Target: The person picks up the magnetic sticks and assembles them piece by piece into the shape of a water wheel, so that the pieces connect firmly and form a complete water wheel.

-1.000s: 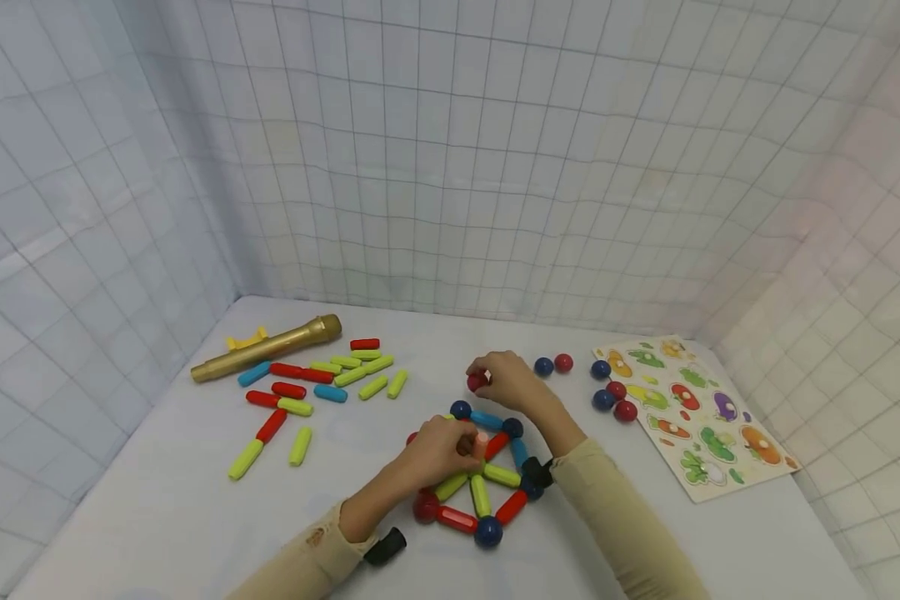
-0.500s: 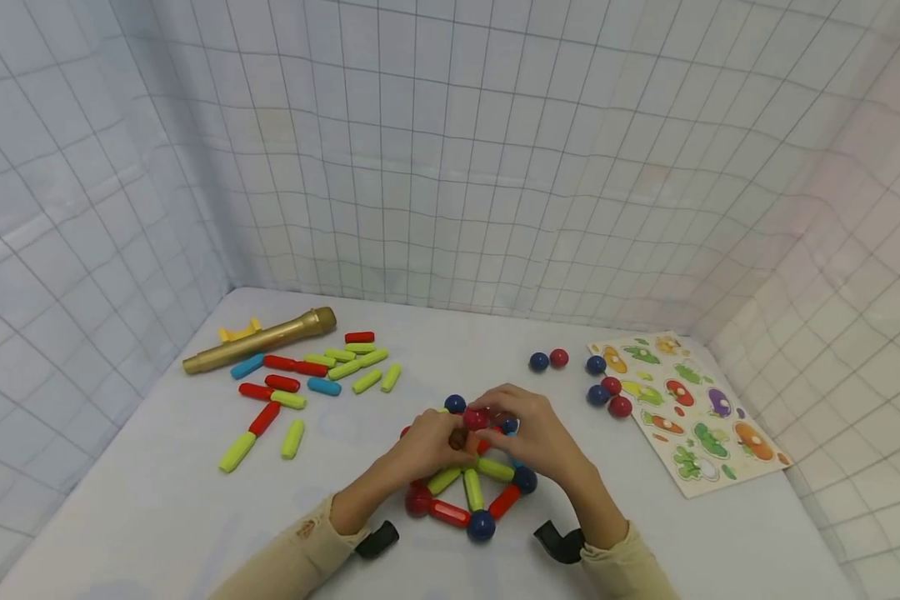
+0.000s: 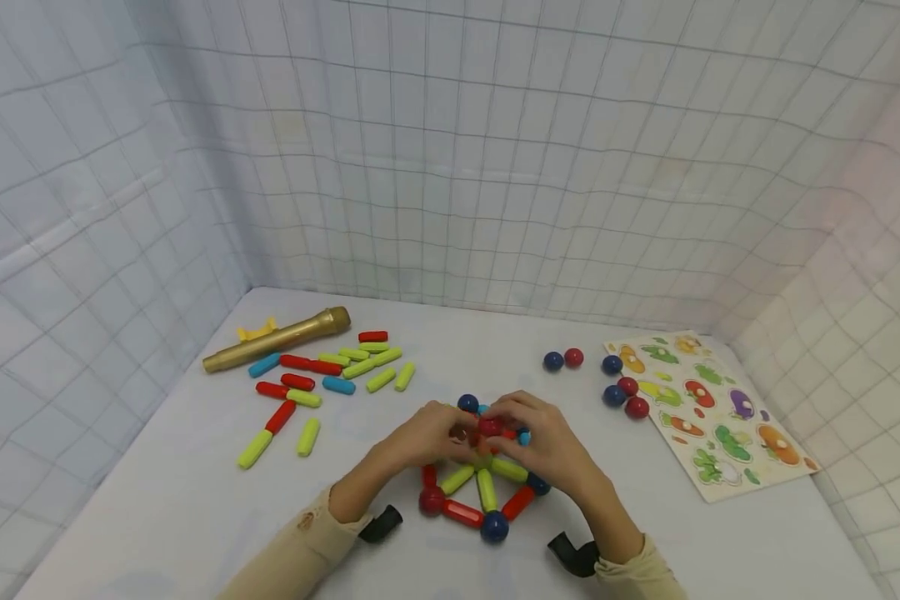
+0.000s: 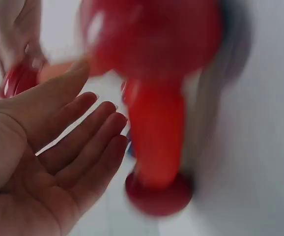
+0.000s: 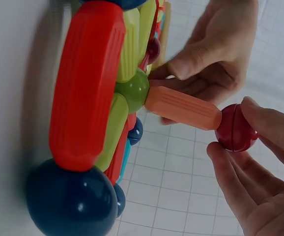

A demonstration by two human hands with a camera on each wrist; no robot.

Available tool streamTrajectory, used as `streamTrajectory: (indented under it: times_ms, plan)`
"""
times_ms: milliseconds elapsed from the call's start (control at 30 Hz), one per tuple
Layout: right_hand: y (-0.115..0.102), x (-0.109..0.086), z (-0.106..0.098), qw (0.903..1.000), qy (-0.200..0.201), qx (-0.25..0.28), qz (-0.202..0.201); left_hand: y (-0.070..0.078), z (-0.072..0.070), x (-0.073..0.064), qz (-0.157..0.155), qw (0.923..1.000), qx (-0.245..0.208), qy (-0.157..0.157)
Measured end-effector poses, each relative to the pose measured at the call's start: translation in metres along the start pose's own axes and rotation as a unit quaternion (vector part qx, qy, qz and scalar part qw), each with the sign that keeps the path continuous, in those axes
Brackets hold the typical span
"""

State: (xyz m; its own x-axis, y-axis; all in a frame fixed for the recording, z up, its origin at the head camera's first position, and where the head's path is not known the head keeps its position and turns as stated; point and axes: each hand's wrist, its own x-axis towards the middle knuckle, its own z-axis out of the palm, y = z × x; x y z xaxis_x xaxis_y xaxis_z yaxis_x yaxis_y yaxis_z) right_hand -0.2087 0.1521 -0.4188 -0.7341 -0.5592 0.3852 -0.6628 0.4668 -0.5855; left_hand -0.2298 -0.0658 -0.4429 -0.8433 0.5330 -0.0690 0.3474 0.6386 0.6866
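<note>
A flat ring of red, yellow-green and blue sticks joined by balls lies before me, with yellow-green spokes (image 3: 487, 490) meeting at a green ball (image 5: 136, 91). From that ball rises an orange stick (image 5: 184, 109), capped by a red ball (image 5: 236, 129). My right hand (image 3: 551, 442) pinches this red ball between thumb and fingers. Around the orange stick is my left hand (image 3: 429, 435), its thumb right by the stick and its fingers fairly straight, spread apart from the thumb in the left wrist view. A blue ball (image 3: 494, 527) forms the ring's near corner.
Loose sticks (image 3: 309, 437) in red, yellow-green and blue lie to the left, below a gold toy microphone (image 3: 277, 340). Several red and blue balls (image 3: 637, 407) sit at the right, close to a vegetable puzzle board (image 3: 720, 417). Grid-patterned cloth walls (image 3: 450, 167) enclose the table.
My right hand has brought the red ball from beyond the ring to the top of the orange stick. My left hand stays around the stick. The head view has shifted slightly.
</note>
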Motion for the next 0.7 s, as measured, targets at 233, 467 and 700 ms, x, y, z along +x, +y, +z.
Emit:
streamTrajectory:
  times_ms: [233, 467, 700]
  plan:
    - [-0.001, -0.003, 0.0, 0.9999, 0.006, -0.005, 0.008, -0.029, -0.064, -0.043, -0.196, 0.9683, 0.133, 0.079]
    - [-0.002, -0.005, 0.0, 0.9998, 0.011, -0.015, -0.003, -0.065, -0.085, -0.092, -0.338, 0.9226, 0.17, 0.074]
    - [-0.001, -0.004, 0.0, 0.9998, 0.011, -0.017, -0.003, -0.071, -0.078, -0.091, -0.298, 0.9363, 0.173, 0.069]
